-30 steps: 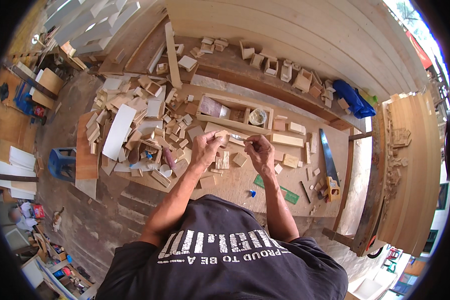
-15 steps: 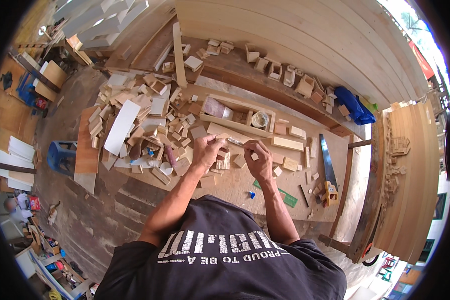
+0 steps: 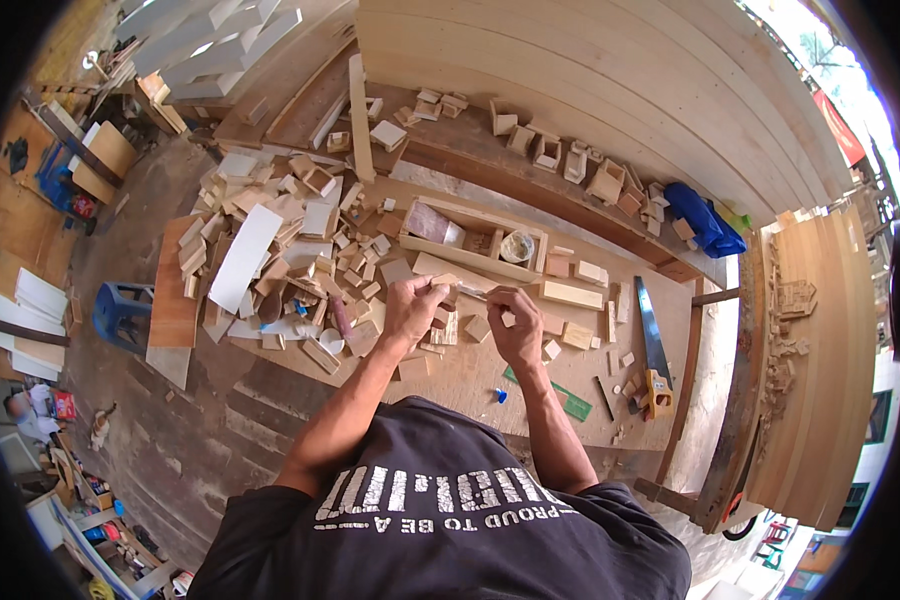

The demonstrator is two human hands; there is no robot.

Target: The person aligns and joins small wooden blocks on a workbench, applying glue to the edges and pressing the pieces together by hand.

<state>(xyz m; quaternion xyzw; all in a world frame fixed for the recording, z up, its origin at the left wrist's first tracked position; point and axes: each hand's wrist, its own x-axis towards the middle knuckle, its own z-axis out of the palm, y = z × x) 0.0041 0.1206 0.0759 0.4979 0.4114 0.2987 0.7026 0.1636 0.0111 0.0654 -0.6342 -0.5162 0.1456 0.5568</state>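
Note:
Over the middle of the workbench (image 3: 450,382), my left hand (image 3: 411,310) pinches a small wood piece (image 3: 443,280) between thumb and fingers. Close on its right, my right hand (image 3: 516,322) is closed on a thin, pale, shiny strip-like thing (image 3: 470,291), whose tip reaches the wood piece; its exact kind is too small to tell. Just beyond both hands lies an open wooden box (image 3: 440,257) with compartments. It holds a wide flat piece with a pale end (image 3: 435,224) and a round clear tub (image 3: 518,246).
Wood offcuts (image 3: 315,215) are heaped on the left, with a white board (image 3: 245,258) on top. A handsaw (image 3: 654,345), a green ruler (image 3: 560,397) and a small blue object (image 3: 500,396) lie to the right. Small wooden boxes (image 3: 547,152) line the back ledge. A blue stool (image 3: 123,315) stands left.
The thin pale thing in my right hand has turned slightly against the wood piece. My left hand keeps its pinch, and both hands stay in nearly the same place.

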